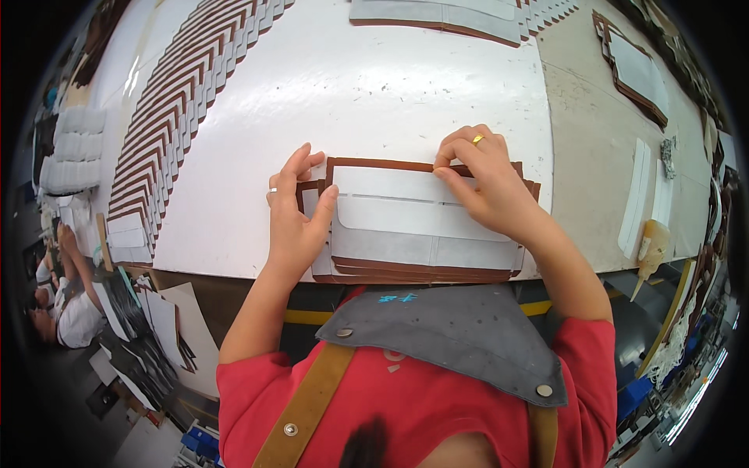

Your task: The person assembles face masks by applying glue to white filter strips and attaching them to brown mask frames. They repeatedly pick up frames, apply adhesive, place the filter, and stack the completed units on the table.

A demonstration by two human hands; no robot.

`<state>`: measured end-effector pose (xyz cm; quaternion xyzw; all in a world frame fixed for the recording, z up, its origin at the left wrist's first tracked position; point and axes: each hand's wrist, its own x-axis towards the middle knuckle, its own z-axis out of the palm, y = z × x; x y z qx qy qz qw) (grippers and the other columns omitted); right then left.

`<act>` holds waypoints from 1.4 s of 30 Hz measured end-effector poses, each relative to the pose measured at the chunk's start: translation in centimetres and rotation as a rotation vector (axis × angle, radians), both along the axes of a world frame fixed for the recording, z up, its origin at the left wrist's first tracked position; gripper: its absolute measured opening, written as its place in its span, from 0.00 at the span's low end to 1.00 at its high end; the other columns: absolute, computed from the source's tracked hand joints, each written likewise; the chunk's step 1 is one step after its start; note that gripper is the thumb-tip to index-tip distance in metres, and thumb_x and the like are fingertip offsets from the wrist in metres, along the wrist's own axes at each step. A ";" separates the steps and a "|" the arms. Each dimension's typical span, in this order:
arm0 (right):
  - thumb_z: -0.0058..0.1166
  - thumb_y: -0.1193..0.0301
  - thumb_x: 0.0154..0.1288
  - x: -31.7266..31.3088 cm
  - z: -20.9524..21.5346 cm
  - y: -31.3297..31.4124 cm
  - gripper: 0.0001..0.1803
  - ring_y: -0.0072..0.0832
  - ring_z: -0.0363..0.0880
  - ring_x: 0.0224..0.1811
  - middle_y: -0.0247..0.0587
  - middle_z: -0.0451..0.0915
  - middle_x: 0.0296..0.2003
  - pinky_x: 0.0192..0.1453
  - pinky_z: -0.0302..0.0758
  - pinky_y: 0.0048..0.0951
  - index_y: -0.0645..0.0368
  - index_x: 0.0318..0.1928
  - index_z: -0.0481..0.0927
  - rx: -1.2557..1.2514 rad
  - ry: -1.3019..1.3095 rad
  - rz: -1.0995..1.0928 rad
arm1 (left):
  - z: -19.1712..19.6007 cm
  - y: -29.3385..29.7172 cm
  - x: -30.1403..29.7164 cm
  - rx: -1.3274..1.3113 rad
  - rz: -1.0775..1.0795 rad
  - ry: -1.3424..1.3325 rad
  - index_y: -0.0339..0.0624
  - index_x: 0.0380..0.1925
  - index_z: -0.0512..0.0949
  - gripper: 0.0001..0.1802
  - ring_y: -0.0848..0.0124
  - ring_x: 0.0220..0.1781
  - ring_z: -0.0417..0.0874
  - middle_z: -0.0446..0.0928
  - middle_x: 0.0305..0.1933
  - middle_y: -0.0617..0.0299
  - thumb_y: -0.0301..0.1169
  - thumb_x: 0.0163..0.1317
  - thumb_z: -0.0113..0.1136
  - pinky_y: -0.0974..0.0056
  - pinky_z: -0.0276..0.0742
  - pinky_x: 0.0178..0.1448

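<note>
Directly in front of me lies a stack of flat panels, the top one a white-backed leather panel (390, 214) with brown edges and a white rounded flap piece across its middle. My right hand (488, 183), a gold ring on one finger, pinches the brown strip along its far edge, right of the middle. At the panel's left edge, my left hand (300, 214) rests with its thumb on the border and its fingers spread past the far left corner. What lies under the left palm is partly hidden.
A long overlapping row of similar brown-edged panels (168, 129) runs along the left. More panels (437, 14) lie at the far side, and a small stack (636, 70) at far right. A glue bottle (653, 243) sits near white strips (636, 195). Another person (74, 304) is at left.
</note>
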<state>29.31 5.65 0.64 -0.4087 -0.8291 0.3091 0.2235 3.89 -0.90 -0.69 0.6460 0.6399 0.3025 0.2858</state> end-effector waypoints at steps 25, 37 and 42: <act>0.57 0.74 0.56 6.7 1.8 -0.2 0.16 0.19 0.72 0.31 0.33 0.75 0.29 0.34 0.69 0.19 0.60 0.45 0.71 -0.666 0.094 -0.179 | 0.4 2.1 -0.4 -0.091 0.241 -0.632 0.37 0.58 0.62 0.22 0.78 0.42 0.70 0.73 0.39 0.62 0.21 0.63 0.46 0.73 0.64 0.50; 0.58 0.67 0.60 7.4 1.0 3.8 0.09 0.12 0.67 0.27 0.26 0.72 0.23 0.29 0.63 0.14 0.60 0.31 0.77 -0.701 0.449 -0.517 | 0.3 8.8 -0.4 -0.113 0.158 -0.584 0.37 0.57 0.63 0.21 0.81 0.39 0.69 0.72 0.36 0.64 0.23 0.63 0.47 0.75 0.64 0.44; 0.58 0.64 0.60 7.3 -0.2 11.8 0.12 0.14 0.68 0.26 0.27 0.73 0.23 0.29 0.63 0.18 0.60 0.30 0.77 -0.463 0.466 -0.574 | -0.5 16.1 -0.4 0.064 0.068 -0.444 0.40 0.56 0.65 0.20 0.82 0.31 0.62 0.67 0.30 0.69 0.24 0.63 0.49 0.76 0.58 0.39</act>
